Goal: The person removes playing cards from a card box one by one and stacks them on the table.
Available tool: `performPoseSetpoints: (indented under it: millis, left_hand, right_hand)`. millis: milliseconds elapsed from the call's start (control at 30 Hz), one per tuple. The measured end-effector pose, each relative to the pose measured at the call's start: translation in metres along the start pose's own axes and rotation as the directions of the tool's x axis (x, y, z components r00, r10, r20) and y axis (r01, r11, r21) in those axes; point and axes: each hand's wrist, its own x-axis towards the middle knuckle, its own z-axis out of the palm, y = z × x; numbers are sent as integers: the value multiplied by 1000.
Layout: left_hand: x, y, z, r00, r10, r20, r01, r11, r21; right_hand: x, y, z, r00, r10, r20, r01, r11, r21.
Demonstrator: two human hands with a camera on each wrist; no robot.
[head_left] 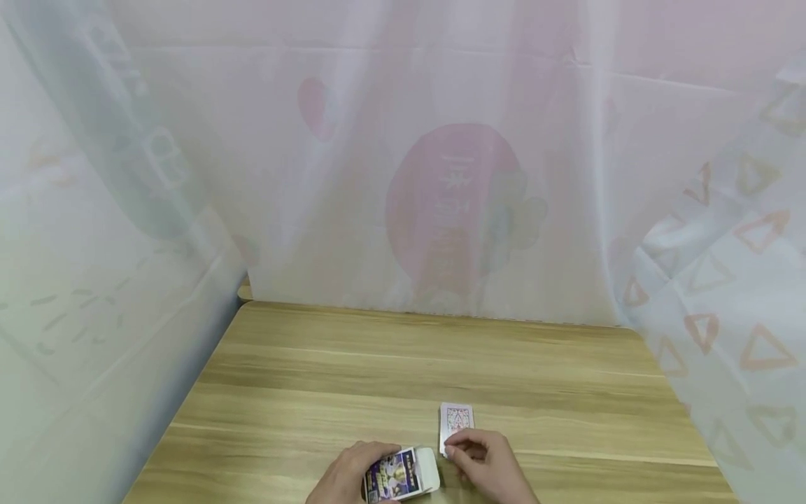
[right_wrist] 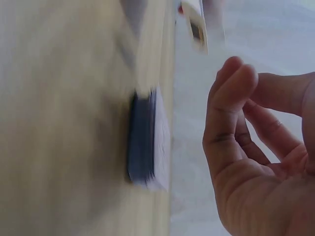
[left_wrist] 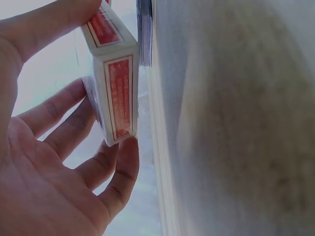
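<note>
My left hand (head_left: 352, 470) grips a small playing card box (head_left: 393, 476), thumb on one edge and fingers on the opposite one. Its printed face is dark and colourful, and a white flap (head_left: 428, 469) stands out at the right end. The left wrist view shows the box's red-and-white sides (left_wrist: 119, 98). Just right of the box is my right hand (head_left: 488, 462), fingers bent and thumb near the fingertips; nothing shows between them in the right wrist view. A deck of cards (head_left: 458, 417) lies squared on the table, back side up, beyond the right fingertips.
The wood-grain table (head_left: 302, 378) carries the deck and extends beyond both hands. Pale printed sheets hang behind (head_left: 340, 210) the table and along its left (head_left: 94, 315) and right (head_left: 711, 294) sides.
</note>
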Motion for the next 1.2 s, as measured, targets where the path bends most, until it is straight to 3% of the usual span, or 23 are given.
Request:
performPoseSetpoints:
  millis: [133,333,600,733,967,1200]
  left_hand:
    - [0,3,1,1000,2,14,-2,999,-40]
    - [1,4,1,998,12,63,-4,993,-116]
    - [3,0,4,991,135,26,-131,985,-110]
    - [3,1,4,990,141,26,-138,985,-105]
    - [5,2,3,989,147,29,-144,986,-83]
    - [5,4,2,994,107,37,-103,991,-82]
  right_hand:
    - [-7,2,13,998,-12,63,11,999,30]
    - [-11,10,26,995,-13,95,4,996,89]
    - [-11,19,31,989,-18,144,-2,991,132]
    - [-12,18,31,986,6,167,-35,984,173]
    - [-12,21,34,987,-71,145,50,988,147]
    - [-12,21,36,992,30,120,-49,986,158]
